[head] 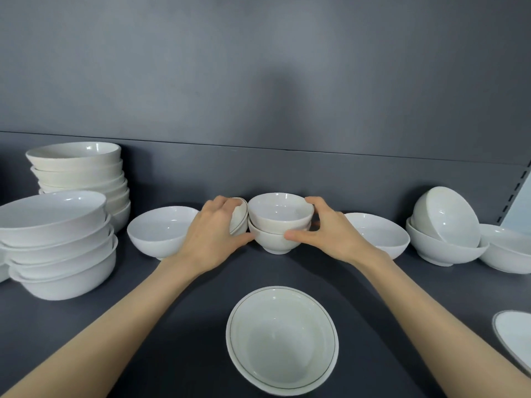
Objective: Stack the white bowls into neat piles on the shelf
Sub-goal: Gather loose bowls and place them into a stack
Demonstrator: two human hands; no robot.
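Bare shelf [258, 271] lay open between the line-rimmed bowl [283, 338] and the two-bowl pile [280, 225]. Tall bowl stacks [57, 245] blocked the left, loose bowls [445, 239] the right.

Looks like a shop or stockroom to me: dark grey metal shelf [207, 297] with a matching back panel [258, 81], a slotted upright [514, 193] on the right like store shelving, and loads of near-identical white bowls [57, 214] in piles.
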